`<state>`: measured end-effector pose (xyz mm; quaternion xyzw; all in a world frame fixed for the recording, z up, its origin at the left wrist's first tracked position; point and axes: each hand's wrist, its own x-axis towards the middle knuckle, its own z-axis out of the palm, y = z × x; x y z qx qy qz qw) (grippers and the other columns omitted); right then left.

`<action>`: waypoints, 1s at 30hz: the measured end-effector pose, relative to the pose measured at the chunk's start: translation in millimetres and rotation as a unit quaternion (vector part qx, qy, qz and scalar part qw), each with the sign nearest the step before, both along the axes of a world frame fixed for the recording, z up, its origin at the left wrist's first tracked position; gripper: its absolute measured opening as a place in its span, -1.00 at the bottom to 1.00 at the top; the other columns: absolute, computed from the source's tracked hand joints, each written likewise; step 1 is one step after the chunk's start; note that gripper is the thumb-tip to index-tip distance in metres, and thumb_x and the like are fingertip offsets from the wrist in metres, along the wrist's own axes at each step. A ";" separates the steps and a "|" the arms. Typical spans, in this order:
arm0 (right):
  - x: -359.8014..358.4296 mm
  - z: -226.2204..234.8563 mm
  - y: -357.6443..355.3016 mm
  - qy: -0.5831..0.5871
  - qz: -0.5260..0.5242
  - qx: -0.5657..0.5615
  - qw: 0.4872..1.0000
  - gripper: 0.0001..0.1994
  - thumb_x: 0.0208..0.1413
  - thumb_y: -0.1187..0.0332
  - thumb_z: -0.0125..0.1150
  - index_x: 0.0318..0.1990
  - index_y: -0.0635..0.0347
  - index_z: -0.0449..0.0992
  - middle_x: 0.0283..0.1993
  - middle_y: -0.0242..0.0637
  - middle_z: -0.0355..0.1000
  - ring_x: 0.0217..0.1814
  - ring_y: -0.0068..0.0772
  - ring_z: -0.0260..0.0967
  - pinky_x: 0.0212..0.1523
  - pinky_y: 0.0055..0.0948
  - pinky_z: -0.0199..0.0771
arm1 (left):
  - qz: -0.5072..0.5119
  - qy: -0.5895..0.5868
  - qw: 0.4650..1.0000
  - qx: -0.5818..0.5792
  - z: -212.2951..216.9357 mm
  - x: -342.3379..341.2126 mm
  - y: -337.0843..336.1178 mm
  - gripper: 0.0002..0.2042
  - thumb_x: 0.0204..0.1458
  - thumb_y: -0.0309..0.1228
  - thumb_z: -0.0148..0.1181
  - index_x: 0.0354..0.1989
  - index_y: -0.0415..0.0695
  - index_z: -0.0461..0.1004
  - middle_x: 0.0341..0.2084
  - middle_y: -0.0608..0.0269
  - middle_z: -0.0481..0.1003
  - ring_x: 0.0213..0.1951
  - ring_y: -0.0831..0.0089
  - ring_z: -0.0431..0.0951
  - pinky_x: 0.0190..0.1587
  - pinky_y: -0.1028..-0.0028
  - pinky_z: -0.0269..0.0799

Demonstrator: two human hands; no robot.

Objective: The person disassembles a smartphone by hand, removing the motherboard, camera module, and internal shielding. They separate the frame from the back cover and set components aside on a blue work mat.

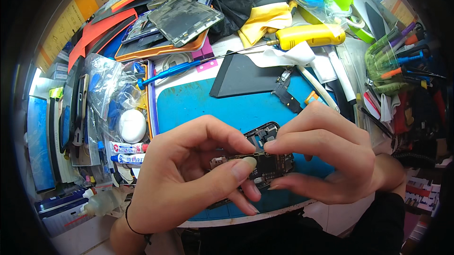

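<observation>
My left hand (pixel 175 179) pinches a small dark phone circuit board (pixel 270 166) with its thumb on top. Its other fingers curl behind and below the board. My right hand (pixel 336 155) closes in from the other side, fingertips at the board's far edge and thumb near its lower right. Under the board lies an opened phone housing (pixel 268 131), mostly covered by my hands. Both sit over a blue work mat (pixel 189 103). Just beyond my right hand lie a black metal phone part (pixel 286 95) and a flat black sheet (pixel 241 75).
A blue screwdriver (pixel 175 71) and a yellow-handled tool (pixel 309 36) lie behind the mat. Removed phone screens (pixel 185 21) are stacked at the back left. A white round case (pixel 132 126) and glue tubes (pixel 127 147) stand left; a tool cup (pixel 383 58) stands right.
</observation>
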<state>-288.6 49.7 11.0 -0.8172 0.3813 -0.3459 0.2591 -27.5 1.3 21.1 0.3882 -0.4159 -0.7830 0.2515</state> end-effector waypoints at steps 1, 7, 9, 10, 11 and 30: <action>-0.1 0.4 0.0 0.004 0.002 0.001 1.000 -0.47 0.09 0.46 0.73 0.22 0.35 0.66 0.03 -0.09 0.61 -0.12 -0.35 0.56 -0.27 -0.46 0.51 | 0.004 0.018 1.000 0.002 0.1 0.0 0.2 -0.78 0.33 -0.60 0.31 0.04 -0.45 0.46 -0.16 -0.23 0.63 -0.30 0.09 0.80 -0.36 0.16 0.91; 0.2 0.7 0.3 0.000 0.001 0.007 1.000 -0.47 0.10 0.45 0.73 0.22 0.34 0.67 0.02 -0.10 0.61 -0.13 -0.37 0.55 -0.29 -0.47 0.50 | 0.008 0.022 1.000 0.002 0.2 -0.6 1.1 -0.79 0.34 -0.61 0.29 0.04 -0.45 0.46 -0.16 -0.23 0.64 -0.29 0.07 0.80 -0.37 0.15 0.91; -0.1 0.7 0.3 -0.003 -0.002 0.004 1.000 -0.47 0.10 0.45 0.73 0.22 0.34 0.67 0.02 -0.10 0.61 -0.13 -0.37 0.55 -0.29 -0.48 0.50 | 0.001 0.006 1.000 -0.002 -0.1 -0.7 0.5 -0.79 0.34 -0.61 0.29 0.04 -0.45 0.46 -0.16 -0.23 0.64 -0.29 0.07 0.81 -0.37 0.15 0.91; 0.0 0.7 0.3 0.001 0.000 0.004 1.000 -0.47 0.10 0.45 0.73 0.21 0.34 0.67 0.02 -0.10 0.61 -0.13 -0.38 0.55 -0.29 -0.48 0.50 | 0.002 0.018 1.000 0.004 0.4 -0.3 0.4 -0.79 0.35 -0.61 0.29 0.04 -0.45 0.46 -0.17 -0.23 0.64 -0.29 0.06 0.81 -0.37 0.15 0.91; 0.3 0.5 0.1 0.001 0.000 0.001 1.000 -0.47 0.09 0.45 0.73 0.21 0.34 0.67 0.02 -0.10 0.61 -0.13 -0.38 0.55 -0.29 -0.48 0.50 | 0.000 0.005 1.000 -0.002 0.5 0.2 0.3 -0.79 0.35 -0.61 0.28 0.04 -0.45 0.46 -0.17 -0.23 0.64 -0.29 0.06 0.81 -0.37 0.15 0.92; 0.5 -1.5 0.9 -0.001 0.008 -0.018 1.000 -0.46 0.07 0.46 0.73 0.20 0.40 0.67 0.00 -0.02 0.63 -0.12 -0.22 0.61 -0.16 -0.36 0.57 | 0.005 -0.001 1.000 -0.010 0.9 -1.2 1.3 -0.77 0.24 -0.78 0.35 0.00 -0.46 0.48 -0.21 -0.17 0.65 -0.27 0.10 0.83 -0.30 0.19 0.93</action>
